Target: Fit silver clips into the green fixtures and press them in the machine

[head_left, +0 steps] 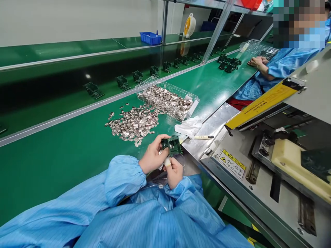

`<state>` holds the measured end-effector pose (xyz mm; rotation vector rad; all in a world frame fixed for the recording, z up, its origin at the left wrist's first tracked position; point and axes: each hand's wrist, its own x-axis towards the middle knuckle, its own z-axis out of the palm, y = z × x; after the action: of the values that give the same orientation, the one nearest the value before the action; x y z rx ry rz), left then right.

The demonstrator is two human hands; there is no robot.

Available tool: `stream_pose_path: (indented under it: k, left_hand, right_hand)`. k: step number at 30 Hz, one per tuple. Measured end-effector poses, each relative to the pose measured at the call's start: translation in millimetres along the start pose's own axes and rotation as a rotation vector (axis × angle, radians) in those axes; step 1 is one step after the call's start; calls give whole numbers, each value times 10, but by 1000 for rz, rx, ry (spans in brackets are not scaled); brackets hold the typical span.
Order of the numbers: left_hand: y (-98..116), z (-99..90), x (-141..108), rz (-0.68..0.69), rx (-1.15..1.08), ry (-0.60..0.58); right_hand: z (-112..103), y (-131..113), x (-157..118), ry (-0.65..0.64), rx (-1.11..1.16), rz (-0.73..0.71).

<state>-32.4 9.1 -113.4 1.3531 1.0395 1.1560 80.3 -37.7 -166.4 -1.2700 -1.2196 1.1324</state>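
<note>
My left hand grips a dark green plastic part by its left side, above my lap at the bench edge. Just below that part is my right hand, its fingers curled and one tip covered in white. Whatever those fingers pinch is hidden. Small silvery metal pieces lie in a loose pile on the green bench beyond my hands. Behind the pile, a clear plastic tray holds many more of them. A crumpled white cloth and a pale-handled marker-like stick lie to the right.
Green parts stand in a row along the dark conveyor. To my right is a machine with a hand-injury warning label. A co-worker's hands rest near another cluster of green parts. A blue bin sits behind.
</note>
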Motion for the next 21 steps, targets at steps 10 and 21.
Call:
stream_pose_path:
  k: [10, 21]
  left_hand:
    - [21, -17, -5, -6, -24, -19]
    - [142, -149, -134, -10, -218, 60]
  right_hand:
    - [-313, 64, 39, -161, -206, -71]
    - [-629, -415, -40, -207, -212, 92]
